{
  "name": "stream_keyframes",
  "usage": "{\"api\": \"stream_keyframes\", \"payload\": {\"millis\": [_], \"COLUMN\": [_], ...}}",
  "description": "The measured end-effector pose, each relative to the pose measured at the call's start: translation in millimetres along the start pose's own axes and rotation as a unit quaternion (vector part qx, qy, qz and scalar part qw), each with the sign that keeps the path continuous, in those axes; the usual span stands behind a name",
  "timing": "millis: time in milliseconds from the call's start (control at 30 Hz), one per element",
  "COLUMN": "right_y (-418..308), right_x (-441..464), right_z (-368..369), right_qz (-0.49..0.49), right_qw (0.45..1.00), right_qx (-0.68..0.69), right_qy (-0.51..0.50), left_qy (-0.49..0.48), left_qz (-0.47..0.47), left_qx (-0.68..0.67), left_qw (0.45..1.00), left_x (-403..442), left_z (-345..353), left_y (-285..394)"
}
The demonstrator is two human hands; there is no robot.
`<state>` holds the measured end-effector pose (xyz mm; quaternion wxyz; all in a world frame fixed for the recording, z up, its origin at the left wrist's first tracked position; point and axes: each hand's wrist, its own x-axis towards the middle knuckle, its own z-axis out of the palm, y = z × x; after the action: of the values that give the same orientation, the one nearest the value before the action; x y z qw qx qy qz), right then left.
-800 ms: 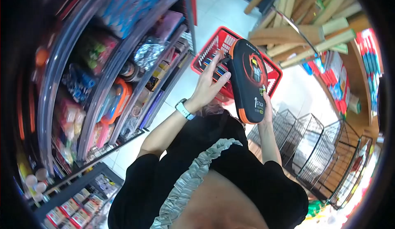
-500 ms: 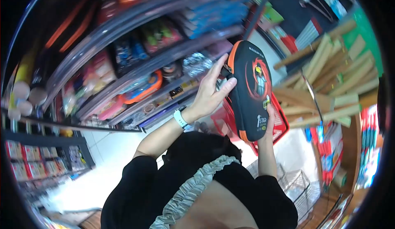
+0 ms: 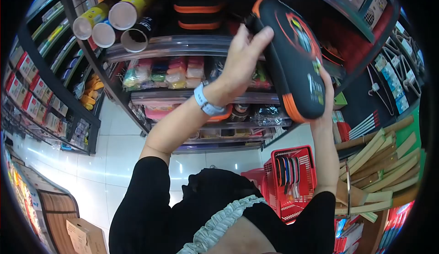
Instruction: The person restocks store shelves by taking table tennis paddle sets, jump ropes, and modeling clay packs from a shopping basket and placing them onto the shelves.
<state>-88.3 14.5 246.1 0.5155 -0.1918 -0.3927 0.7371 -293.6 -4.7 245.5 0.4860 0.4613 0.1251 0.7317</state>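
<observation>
A black zip case (image 3: 292, 57) with orange edging, printed with a red swirl and a figure, is held up tilted before the shelves, its front face towards me. My left hand (image 3: 240, 62), with a pale blue watch on the wrist, grips its left edge near the zip; the thumb lies against the side and the other fingers are partly hidden. My right hand (image 3: 326, 96) holds the lower right edge, most of its fingers out of sight behind the case. On the shelf beyond, more black cases with orange edges (image 3: 199, 17) lie stacked.
Capped tubes (image 3: 123, 15) stick out at the shelf's left. Packs of coloured material (image 3: 185, 71) fill a lower shelf. A red shopping basket (image 3: 274, 181) holding several flat items stands on the tiled floor. Wooden slats (image 3: 379, 162) poke out at right; a cardboard box (image 3: 86, 235) sits lower left.
The view has swung, bringing the shelves upright. Both hands have carried the zip case upward and forward, closer to the upper shelf. The basket shows more fully.
</observation>
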Motion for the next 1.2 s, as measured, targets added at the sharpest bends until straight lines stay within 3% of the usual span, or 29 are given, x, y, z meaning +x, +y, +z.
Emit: {"api": "stream_keyframes", "payload": {"millis": [167, 300, 367, 500, 667, 767, 1000, 1200], "right_y": [12.3, 27.0, 29.7, 35.5, 41.6, 49.0, 61.6, 63.1], "right_x": [87.9, 132.4, 164.4, 198.3, 226.7, 230.3, 236.8, 253.0], "right_z": [54.8, 107.6, 117.8, 145.0, 146.6, 151.6, 173.1, 172.8], "right_qz": [-0.002, -0.027, -0.027, -0.039, -0.027, -0.046, -0.070, -0.070], "right_qw": [0.997, 0.996, 0.995, 0.991, 0.955, 0.945, 0.940, 0.927], "right_qx": [-0.030, -0.079, -0.079, -0.128, -0.281, -0.304, -0.329, -0.360], "right_qy": [-0.076, -0.016, -0.057, 0.020, 0.093, 0.113, 0.054, 0.080], "left_qy": [0.087, 0.136, 0.172, 0.193, 0.228, 0.194, 0.204, 0.204], "left_qz": [0.034, 0.044, 0.022, 0.048, 0.103, 0.086, 0.148, 0.150], "left_qx": [-0.043, -0.079, -0.048, 0.096, 0.347, 0.362, 0.389, 0.402], "left_qw": [0.995, 0.987, 0.984, 0.975, 0.904, 0.908, 0.886, 0.880], "left_x": [51.0, 94.8, 102.4, 101.3, 85.7, 74.2, 78.5, 84.8], "left_z": [-45.1, -77.9, -77.0, -78.7, -109.7, -113.1, -124.5, -125.2], "left_y": [36.6, 65.2, 85.3, 104.8, 95.0, 92.6, 89.8, 90.6]}}
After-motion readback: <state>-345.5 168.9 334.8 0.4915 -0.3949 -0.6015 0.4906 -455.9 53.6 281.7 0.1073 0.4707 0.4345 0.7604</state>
